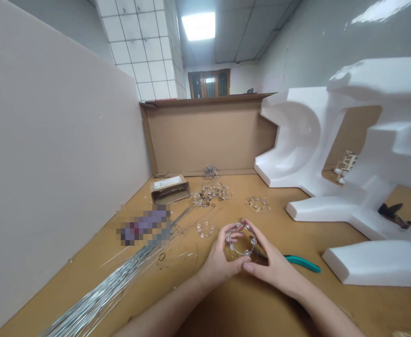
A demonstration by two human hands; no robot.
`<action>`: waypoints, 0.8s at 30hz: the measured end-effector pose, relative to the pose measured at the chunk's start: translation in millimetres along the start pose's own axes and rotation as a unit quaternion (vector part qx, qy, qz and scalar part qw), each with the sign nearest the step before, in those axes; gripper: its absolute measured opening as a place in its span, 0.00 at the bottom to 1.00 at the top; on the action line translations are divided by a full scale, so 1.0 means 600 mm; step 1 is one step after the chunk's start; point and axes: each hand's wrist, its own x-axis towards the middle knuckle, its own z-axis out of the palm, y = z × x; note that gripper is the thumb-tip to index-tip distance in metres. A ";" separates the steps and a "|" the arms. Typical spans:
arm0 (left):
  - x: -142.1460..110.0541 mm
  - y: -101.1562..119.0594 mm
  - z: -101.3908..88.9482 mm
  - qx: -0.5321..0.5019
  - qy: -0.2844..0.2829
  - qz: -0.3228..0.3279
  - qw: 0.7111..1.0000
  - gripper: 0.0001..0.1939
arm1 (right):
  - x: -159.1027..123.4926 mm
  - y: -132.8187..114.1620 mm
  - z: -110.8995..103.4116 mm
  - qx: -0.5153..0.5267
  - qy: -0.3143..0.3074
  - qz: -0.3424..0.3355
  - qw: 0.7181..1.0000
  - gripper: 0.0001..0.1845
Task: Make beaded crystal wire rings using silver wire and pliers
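My left hand [219, 255] and my right hand [270, 252] hold a wire ring strung with clear beads [241, 239] between their fingertips, above a tan work surface [226, 304]. Just beyond my right hand lie teal-handled pliers [301, 263], their jaws hidden behind that hand. A long bundle of silver wires [100, 295] stretches from the lower left toward the middle of the surface. Small loose tangles of beaded wire [205, 229] lie ahead of my left hand.
A small cardboard box [169, 188], a pixelated object [144, 224] and more beaded tangles [210, 193] sit farther ahead. Large white foam packing [331, 140] stands on the right, a pale board [58, 140] walls the left, and a cardboard panel [208, 138] stands at the back.
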 end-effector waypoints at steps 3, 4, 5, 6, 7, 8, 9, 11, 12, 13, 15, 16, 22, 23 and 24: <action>-0.003 0.006 0.003 0.022 -0.008 0.008 1.000 0.36 | 0.000 0.000 0.011 -0.037 0.033 0.001 0.999 0.51; -0.005 0.007 0.004 0.025 -0.011 0.012 1.000 0.38 | 0.000 -0.001 0.017 -0.031 0.038 -0.002 0.999 0.52; -0.007 0.007 0.006 0.027 -0.012 0.017 0.999 0.40 | -0.001 -0.003 0.023 -0.016 0.043 -0.005 0.999 0.53; -0.009 0.007 0.008 0.028 -0.013 0.023 0.999 0.43 | -0.001 -0.006 0.029 0.006 0.049 -0.005 0.999 0.54; -0.012 0.007 0.010 0.029 -0.014 0.028 0.999 0.47 | -0.001 -0.009 0.035 0.031 0.057 -0.003 0.998 0.55; -0.014 0.007 0.013 0.029 -0.018 0.032 0.999 0.50 | -0.001 -0.013 0.039 0.056 0.068 0.000 0.996 0.55; -0.017 0.007 0.016 0.027 -0.021 0.034 0.999 0.52 | -0.001 -0.016 0.042 0.076 0.079 0.004 0.994 0.54; -0.020 0.008 0.022 0.018 -0.028 0.024 0.999 0.53 | 0.001 -0.022 0.039 0.093 0.097 0.012 0.991 0.48; -0.020 0.009 0.025 0.006 -0.032 0.015 0.999 0.52 | 0.003 -0.023 0.034 0.087 0.102 0.014 0.991 0.44; -0.019 0.010 0.026 -0.012 -0.038 0.004 0.999 0.51 | 0.004 -0.023 0.027 0.071 0.106 0.016 0.992 0.40; -0.011 0.013 0.026 -0.076 -0.056 -0.023 0.995 0.49 | 0.008 -0.020 0.012 0.022 0.110 0.014 0.994 0.34; -0.006 0.014 0.025 -0.123 -0.060 -0.041 0.990 0.46 | 0.010 -0.018 0.006 0.000 0.113 0.009 0.994 0.33; 0.018 0.019 0.019 -0.297 0.026 -0.194 0.934 0.23 | 0.010 -0.010 0.004 -0.049 0.123 -0.006 0.991 0.34; 0.017 0.019 0.021 -0.300 0.034 -0.206 0.931 0.23 | 0.009 -0.010 0.009 -0.050 0.122 -0.010 0.991 0.34; 0.016 0.018 0.023 -0.302 0.041 -0.211 0.929 0.23 | 0.008 -0.011 0.013 -0.048 0.120 -0.016 0.991 0.34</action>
